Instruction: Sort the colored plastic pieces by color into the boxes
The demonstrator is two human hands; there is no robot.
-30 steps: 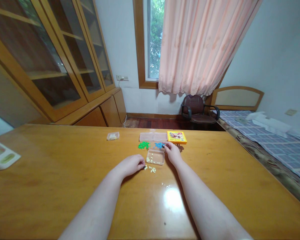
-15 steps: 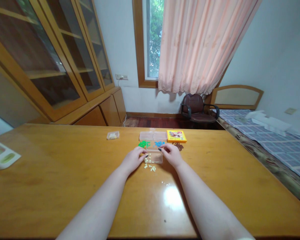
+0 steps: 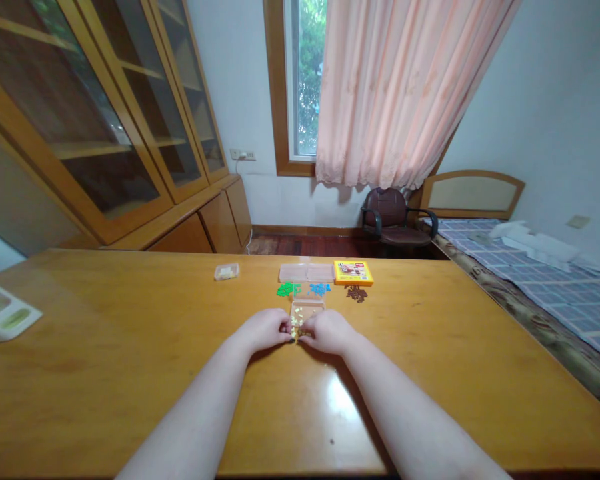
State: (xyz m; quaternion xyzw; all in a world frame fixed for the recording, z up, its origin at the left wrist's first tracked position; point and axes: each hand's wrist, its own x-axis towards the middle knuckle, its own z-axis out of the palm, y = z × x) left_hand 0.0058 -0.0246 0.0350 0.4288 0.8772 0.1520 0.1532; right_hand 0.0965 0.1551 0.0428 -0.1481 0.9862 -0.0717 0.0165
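On the desk, my left hand (image 3: 270,329) and my right hand (image 3: 326,331) face each other at the near edge of a clear plastic box (image 3: 307,304). Small pale yellow pieces (image 3: 299,313) lie in the box and between my fingertips. My left fingers are curled in, thumb low beside the pieces. The right fingers are drawn together over the pieces; whatever either hand grips is too small or hidden to make out. Beyond the box are a pile of green pieces (image 3: 286,289), blue pieces (image 3: 320,289) and brown pieces (image 3: 356,294).
Clear trays (image 3: 293,272) stand behind the piles, beside a yellow box (image 3: 353,273). A small clear container (image 3: 227,271) with pale contents is farther left. A white and green object (image 3: 10,313) sits at the desk's left edge. A chair (image 3: 395,217) stands beyond the desk.
Both hands have come nearer to me and closer together, from the sides of the clear box down to the pale yellow pieces at its near edge.
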